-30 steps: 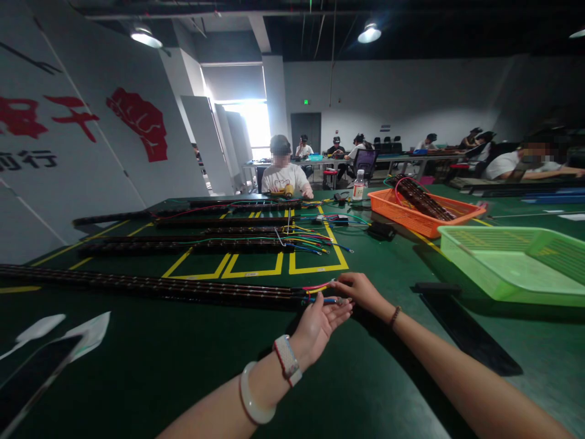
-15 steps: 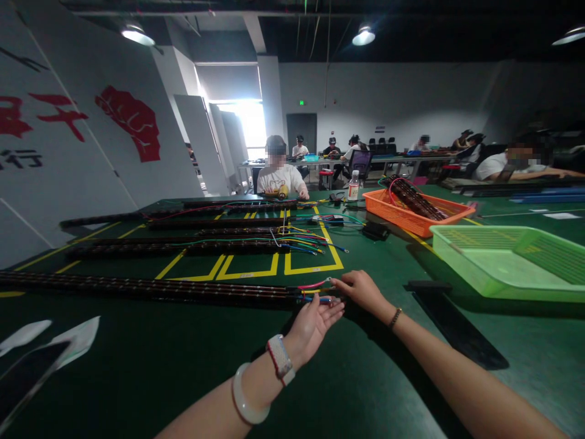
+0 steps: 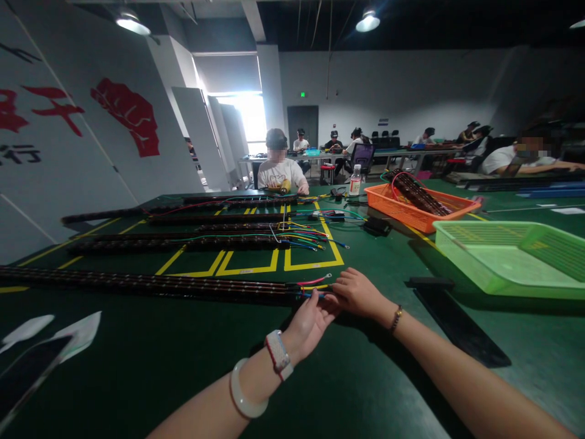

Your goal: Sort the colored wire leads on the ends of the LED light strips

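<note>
A long dark bundle of sleeved cables (image 3: 183,285) lies across the table. From its right end come a red wire (image 3: 314,281) with a ring terminal, a yellow wire (image 3: 315,287) and a blue wire (image 3: 305,295). My left hand (image 3: 311,326) is palm up under the wire ends, its thumb and fingers closed around the blue wire. With curled fingers, my right hand (image 3: 361,294) meets the left fingertips at that wire's end, which is hidden between them. The red and yellow ends stick out free just behind the hands.
Further cable bundles (image 3: 183,246) with coloured wires lie behind on yellow-taped areas. To the right are a green basket (image 3: 479,268), an orange basket (image 3: 393,210) holding a bundle, a black flat strip (image 3: 461,326) and a bottle (image 3: 355,181). A person (image 3: 278,167) sits across the table.
My right hand has moved left and down from beside the red wire's terminal to the blue wire's end. My left fingers have curled in from a flatter, open pose.
</note>
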A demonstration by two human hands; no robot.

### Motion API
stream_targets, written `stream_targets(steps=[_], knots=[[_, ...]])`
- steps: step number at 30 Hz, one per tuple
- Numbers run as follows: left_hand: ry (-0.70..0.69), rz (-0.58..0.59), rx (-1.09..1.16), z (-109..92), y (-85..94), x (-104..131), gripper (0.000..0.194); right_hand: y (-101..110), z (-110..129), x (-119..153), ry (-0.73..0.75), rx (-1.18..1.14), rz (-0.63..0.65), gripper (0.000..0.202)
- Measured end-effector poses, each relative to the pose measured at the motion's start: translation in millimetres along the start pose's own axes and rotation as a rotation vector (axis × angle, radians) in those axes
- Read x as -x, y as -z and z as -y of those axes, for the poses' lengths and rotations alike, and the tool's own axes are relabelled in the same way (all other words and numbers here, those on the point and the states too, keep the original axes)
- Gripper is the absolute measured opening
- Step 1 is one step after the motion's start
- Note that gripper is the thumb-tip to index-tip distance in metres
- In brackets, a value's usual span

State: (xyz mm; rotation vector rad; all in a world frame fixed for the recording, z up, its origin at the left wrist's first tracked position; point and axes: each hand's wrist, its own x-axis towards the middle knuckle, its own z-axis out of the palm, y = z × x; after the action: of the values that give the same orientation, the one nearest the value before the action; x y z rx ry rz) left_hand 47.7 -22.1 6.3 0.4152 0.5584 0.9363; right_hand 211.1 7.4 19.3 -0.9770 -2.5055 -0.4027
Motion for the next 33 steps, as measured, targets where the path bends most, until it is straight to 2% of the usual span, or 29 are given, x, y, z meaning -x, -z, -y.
stream_targets(steps=[3, 7, 12, 17, 23, 28, 33], knots=[[0.043, 0.028, -0.056, -1, 0.3, 0, 0.029, -1, -1, 1, -0.042, -0.017, 0.041, 0.038], [0.119, 0.108, -0.221, -1, -1.0, 3, 0.032, -5, -2, 1, -0.157, -0.031, 0.016, 0.036], [0.100, 0.164, -0.407, 2, -2.3, 7, 0.032, -10, -1, 1, -0.308, -0.005, -0.015, 0.035], [0.075, 0.169, -0.436, 2, -2.3, 8, 0.029, -21, -1, 5, -0.404, -0.031, -0.067, 0.037], [0.068, 0.164, -0.426, 2, -3.1, 9, 0.027, -33, -2, 7, -0.415, -0.045, -0.071, 0.038], [0.068, 0.173, -0.418, 3, -1.2, 8, 0.026, -20, 0, 3, -0.377, -0.063, -0.134, 0.030], [0.070, 0.194, -0.391, 3, 0.5, 8, 0.027, -10, -2, 2, -0.323, -0.187, -0.203, 0.021]])
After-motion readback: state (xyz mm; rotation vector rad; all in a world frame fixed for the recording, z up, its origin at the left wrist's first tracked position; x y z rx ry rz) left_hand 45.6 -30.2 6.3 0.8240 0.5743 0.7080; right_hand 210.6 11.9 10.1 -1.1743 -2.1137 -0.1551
